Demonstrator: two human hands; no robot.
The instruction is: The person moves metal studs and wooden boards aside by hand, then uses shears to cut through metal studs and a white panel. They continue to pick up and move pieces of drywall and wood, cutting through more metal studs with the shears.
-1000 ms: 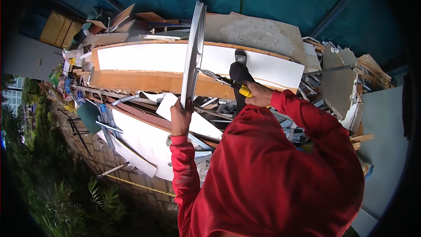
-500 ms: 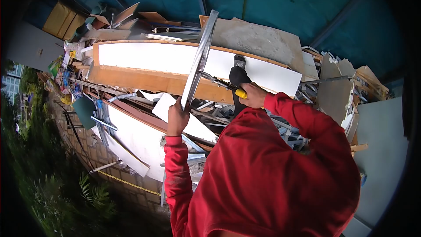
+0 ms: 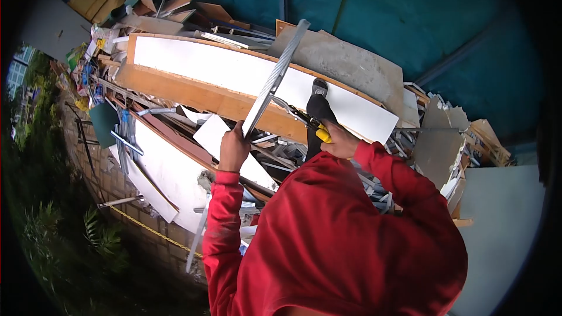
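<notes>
Tilted further rightward, the metal strip [image 3: 275,79] is gripped low by the left hand [image 3: 234,149]; snips [image 3: 300,116] clenched in the right hand [image 3: 339,143] are best kept square.

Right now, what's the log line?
left hand: grips long grey ribbed metal strip | right hand: holds yellow-handled metal snips | snips at strip

Left grip [image 3: 233,151] raised, fist closed; right grip [image 3: 339,143] clenched alongside; both elbows bent.
</notes>
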